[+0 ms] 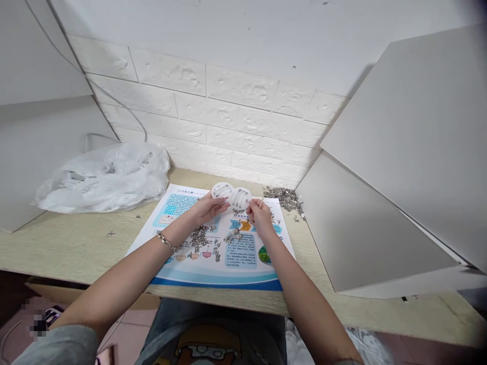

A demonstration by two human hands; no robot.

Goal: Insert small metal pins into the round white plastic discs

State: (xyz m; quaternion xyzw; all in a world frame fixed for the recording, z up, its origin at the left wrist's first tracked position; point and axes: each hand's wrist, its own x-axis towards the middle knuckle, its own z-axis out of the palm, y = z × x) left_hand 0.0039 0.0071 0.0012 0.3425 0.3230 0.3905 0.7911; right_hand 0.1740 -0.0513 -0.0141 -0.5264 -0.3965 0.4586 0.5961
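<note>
My left hand [205, 209] is closed on a white round plastic disc [221, 189] with small metal pieces on its face. A second disc [240, 197] of the same kind overlaps its right side, its edge pinched by my right hand [260, 215]. The left fingertips reach the edge of this second disc too. A short thin stick-like thing [262, 201] shows at the right fingers; I cannot make out what it is. Below the hands, small silvery metal parts [199, 239] lie in loose clusters on a printed blue and white sheet [224, 276].
A heap of small metal parts [283, 197] lies by the wall, right of the sheet. At the left rests a clear plastic bag [110, 177] with white pieces inside. Grey-white panels [384, 223] lean along the right side, and a brick-patterned wall [236, 116] closes the back.
</note>
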